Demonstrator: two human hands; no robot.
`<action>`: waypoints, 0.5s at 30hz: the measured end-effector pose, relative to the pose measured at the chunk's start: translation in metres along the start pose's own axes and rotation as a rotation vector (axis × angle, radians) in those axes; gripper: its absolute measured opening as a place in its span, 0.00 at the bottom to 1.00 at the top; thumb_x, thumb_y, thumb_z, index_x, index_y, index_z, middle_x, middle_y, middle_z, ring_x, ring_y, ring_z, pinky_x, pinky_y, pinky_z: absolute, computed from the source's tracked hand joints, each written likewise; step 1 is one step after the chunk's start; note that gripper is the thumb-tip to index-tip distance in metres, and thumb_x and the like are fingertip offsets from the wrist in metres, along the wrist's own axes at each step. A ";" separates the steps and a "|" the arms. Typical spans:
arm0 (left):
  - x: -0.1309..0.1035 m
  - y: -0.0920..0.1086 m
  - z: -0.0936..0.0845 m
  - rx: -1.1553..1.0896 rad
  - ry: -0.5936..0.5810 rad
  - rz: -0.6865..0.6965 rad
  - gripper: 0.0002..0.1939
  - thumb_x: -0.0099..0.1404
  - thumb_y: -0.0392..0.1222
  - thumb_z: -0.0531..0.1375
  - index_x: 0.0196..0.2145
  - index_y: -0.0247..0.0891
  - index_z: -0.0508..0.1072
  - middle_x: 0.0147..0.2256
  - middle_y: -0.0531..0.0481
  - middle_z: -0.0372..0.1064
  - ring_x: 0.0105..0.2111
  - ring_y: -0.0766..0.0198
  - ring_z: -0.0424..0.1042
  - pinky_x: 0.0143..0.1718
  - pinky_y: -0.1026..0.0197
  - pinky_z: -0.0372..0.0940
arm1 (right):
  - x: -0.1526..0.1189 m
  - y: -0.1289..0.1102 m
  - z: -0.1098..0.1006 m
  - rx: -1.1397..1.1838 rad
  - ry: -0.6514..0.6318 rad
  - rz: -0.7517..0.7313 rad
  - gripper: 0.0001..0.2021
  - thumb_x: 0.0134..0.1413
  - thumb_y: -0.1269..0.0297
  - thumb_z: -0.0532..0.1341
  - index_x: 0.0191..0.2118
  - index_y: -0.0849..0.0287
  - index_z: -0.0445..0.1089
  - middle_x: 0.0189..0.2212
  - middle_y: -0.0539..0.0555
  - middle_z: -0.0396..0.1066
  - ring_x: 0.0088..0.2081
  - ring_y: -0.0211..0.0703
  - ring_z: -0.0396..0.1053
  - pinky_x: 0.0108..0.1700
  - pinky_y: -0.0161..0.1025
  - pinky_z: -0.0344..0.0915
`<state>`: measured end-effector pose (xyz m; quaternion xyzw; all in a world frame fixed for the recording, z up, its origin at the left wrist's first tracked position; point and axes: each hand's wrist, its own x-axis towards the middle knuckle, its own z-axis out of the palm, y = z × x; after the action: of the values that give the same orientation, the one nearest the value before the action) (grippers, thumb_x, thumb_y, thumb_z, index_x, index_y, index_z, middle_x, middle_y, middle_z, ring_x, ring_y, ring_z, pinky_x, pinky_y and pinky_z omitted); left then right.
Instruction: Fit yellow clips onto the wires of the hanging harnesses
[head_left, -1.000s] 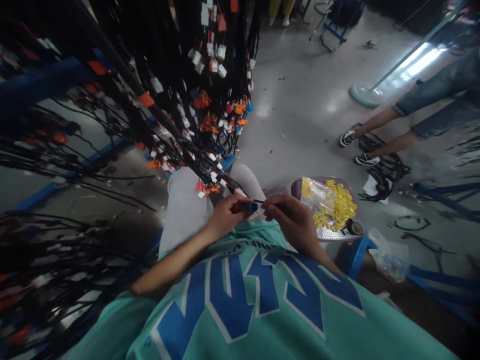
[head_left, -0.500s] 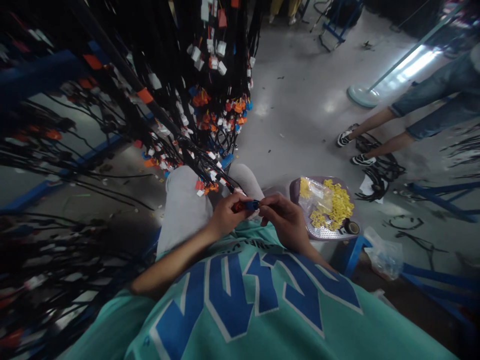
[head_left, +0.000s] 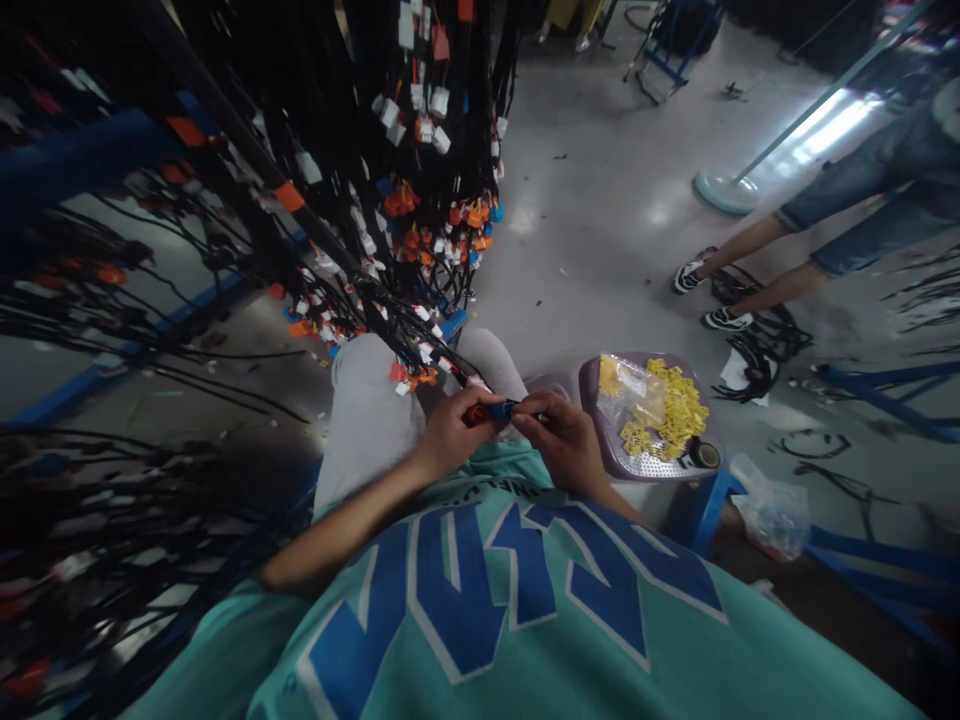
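My left hand [head_left: 451,436] is closed around a small blue connector [head_left: 501,410], with a bit of orange-red showing between its fingers. At the connector's right end, my right hand [head_left: 561,436] is in a pinch. Whatever its fingertips hold is too small and dark to make out. Just beyond my hands, the wiring harness [head_left: 390,325] hangs down between my knees, black cables with white, orange and red connectors at their ends.
To my right sits a purple tray [head_left: 589,400] holding yellow plastic pieces [head_left: 679,410], a clear plastic bag [head_left: 630,385] and a roll of black tape [head_left: 703,455]. Blue frames [head_left: 885,400] stand on both sides. Another person's legs [head_left: 757,235] are at the right.
My right hand has shifted slightly left, its fingertips now against the blue connector's end. The left hand keeps its hold in the same place.
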<state>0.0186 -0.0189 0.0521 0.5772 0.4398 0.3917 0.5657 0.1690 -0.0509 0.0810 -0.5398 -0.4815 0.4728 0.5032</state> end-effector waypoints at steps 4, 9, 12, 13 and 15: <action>0.000 0.000 -0.001 0.015 -0.027 -0.011 0.11 0.50 0.38 0.63 0.34 0.36 0.75 0.32 0.51 0.72 0.33 0.64 0.70 0.36 0.64 0.64 | 0.000 0.007 0.000 0.044 -0.008 0.024 0.04 0.42 0.65 0.66 0.25 0.58 0.71 0.24 0.48 0.69 0.23 0.31 0.61 0.25 0.31 0.59; 0.000 0.002 -0.003 0.059 -0.048 0.006 0.10 0.50 0.39 0.63 0.33 0.37 0.75 0.34 0.51 0.74 0.34 0.63 0.71 0.38 0.63 0.65 | 0.000 0.010 -0.001 0.100 -0.021 0.027 0.03 0.42 0.65 0.67 0.25 0.57 0.72 0.23 0.48 0.69 0.25 0.33 0.62 0.28 0.33 0.59; 0.001 0.002 -0.004 0.101 -0.062 0.037 0.10 0.51 0.38 0.62 0.34 0.37 0.75 0.34 0.51 0.74 0.35 0.63 0.71 0.39 0.62 0.65 | 0.001 0.010 0.000 0.134 -0.029 0.035 0.03 0.41 0.66 0.67 0.24 0.57 0.72 0.23 0.48 0.69 0.27 0.35 0.64 0.30 0.34 0.61; 0.001 0.002 -0.005 0.120 -0.069 0.050 0.10 0.51 0.38 0.62 0.34 0.37 0.75 0.34 0.51 0.74 0.35 0.63 0.71 0.39 0.62 0.65 | 0.001 0.010 -0.001 0.152 -0.035 0.040 0.03 0.41 0.66 0.67 0.24 0.57 0.72 0.23 0.48 0.69 0.27 0.35 0.64 0.30 0.34 0.61; 0.001 0.001 -0.006 0.154 -0.083 0.079 0.10 0.51 0.36 0.61 0.34 0.37 0.74 0.34 0.51 0.75 0.35 0.62 0.72 0.39 0.62 0.65 | 0.001 0.011 -0.001 0.193 -0.052 0.059 0.04 0.40 0.67 0.67 0.24 0.57 0.72 0.22 0.47 0.69 0.26 0.34 0.63 0.29 0.33 0.60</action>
<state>0.0130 -0.0161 0.0533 0.6518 0.4216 0.3543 0.5214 0.1708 -0.0499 0.0704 -0.4904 -0.4305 0.5454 0.5261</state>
